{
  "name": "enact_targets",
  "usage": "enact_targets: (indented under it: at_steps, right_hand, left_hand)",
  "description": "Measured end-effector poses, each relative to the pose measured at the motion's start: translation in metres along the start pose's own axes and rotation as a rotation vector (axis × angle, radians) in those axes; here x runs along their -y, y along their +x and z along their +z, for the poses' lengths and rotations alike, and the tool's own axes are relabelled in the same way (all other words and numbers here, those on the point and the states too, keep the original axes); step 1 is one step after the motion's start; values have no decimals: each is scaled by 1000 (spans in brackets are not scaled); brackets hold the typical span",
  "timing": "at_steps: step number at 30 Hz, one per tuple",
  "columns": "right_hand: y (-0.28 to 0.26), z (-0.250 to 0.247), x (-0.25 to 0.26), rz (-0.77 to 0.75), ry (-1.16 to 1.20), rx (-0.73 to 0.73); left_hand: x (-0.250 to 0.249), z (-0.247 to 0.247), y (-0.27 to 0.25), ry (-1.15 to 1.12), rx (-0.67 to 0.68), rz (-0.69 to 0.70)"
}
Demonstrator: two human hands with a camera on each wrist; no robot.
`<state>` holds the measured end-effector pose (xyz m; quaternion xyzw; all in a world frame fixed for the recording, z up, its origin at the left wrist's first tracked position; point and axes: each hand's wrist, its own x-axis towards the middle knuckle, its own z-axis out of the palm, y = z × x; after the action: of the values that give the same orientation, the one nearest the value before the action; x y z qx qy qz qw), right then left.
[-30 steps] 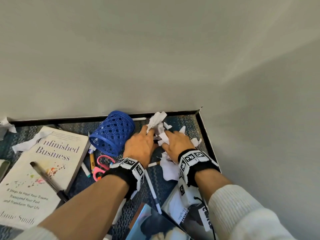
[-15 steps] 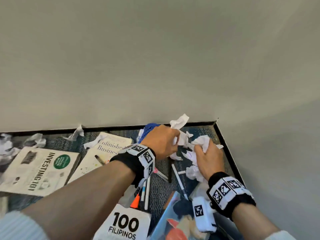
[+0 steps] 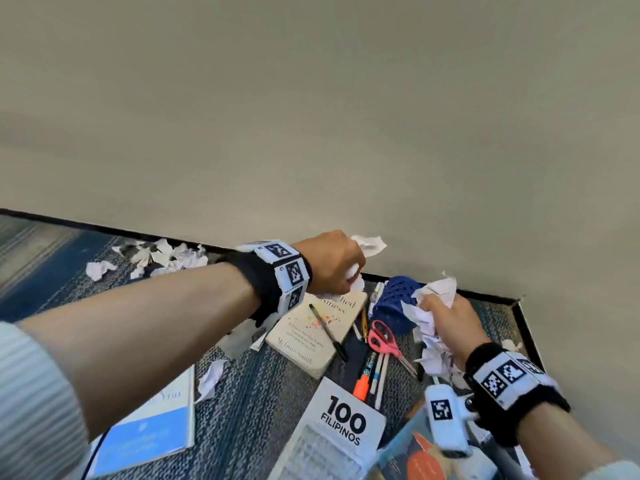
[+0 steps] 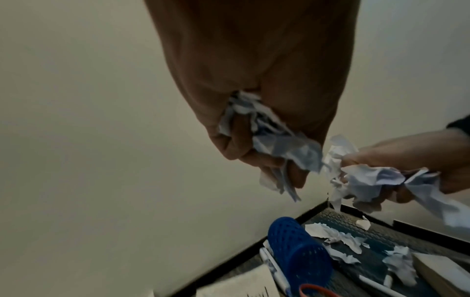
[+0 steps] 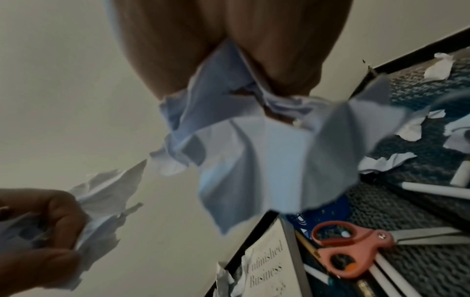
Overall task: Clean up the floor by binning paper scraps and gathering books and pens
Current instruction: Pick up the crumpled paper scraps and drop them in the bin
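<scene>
My left hand (image 3: 334, 263) is raised above the floor and grips a wad of white paper scraps (image 3: 369, 244), seen crumpled in its curled fingers (image 4: 257, 158) in the left wrist view. My right hand (image 3: 450, 323) holds a bigger bunch of scraps (image 3: 429, 306) just right of the tipped blue mesh pen holder (image 3: 394, 304); the bunch (image 5: 267, 156) fills the right wrist view. The book "Unfinished Business" (image 3: 311, 330) lies below with a black pen (image 3: 329, 332) on it. More scraps (image 3: 162, 258) lie along the wall at left.
Pink scissors (image 3: 384, 341), an orange marker (image 3: 363, 379) and white pens (image 3: 379, 375) lie on the carpet. The book "100 Filipinos" (image 3: 332, 434), a blue-and-white book (image 3: 145, 434) and a colourful book (image 3: 412, 452) lie near me. A black skirting (image 3: 491, 294) edges the walls.
Both hands closed on the scraps in the corner and lifted them off the floor. The left hand has risen highest, and the view has swung left.
</scene>
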<state>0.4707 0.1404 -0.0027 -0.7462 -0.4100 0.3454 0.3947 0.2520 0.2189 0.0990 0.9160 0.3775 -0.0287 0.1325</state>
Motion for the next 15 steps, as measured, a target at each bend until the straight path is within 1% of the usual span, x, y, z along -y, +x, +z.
enact_targets:
  at_steps: [4, 5, 8, 9, 11, 13, 15]
  right_hand:
    - [-7, -2, 28, 40, 0, -68]
    - [-9, -2, 34, 41, -5, -98]
    - [-30, -2, 41, 24, -33, -202]
    - [-42, -5, 37, 48, -58, -245]
    - [-74, -13, 38, 81, -99, -325]
    - [-107, -24, 42, 127, -152, -392]
    - [-151, -42, 52, 148, -293, -478]
  left_hand:
    - [-1, -19, 2, -54, -44, 64]
    - [-3, -19, 5, -60, -37, 85]
    - [-9, -6, 14, -73, 20, 216]
    - [-16, -2, 15, -79, 29, 266]
    - [-30, 3, 16, -130, -11, 365]
    - [-46, 9, 8, -213, -52, 414]
    - [-75, 21, -4, -254, -32, 526]
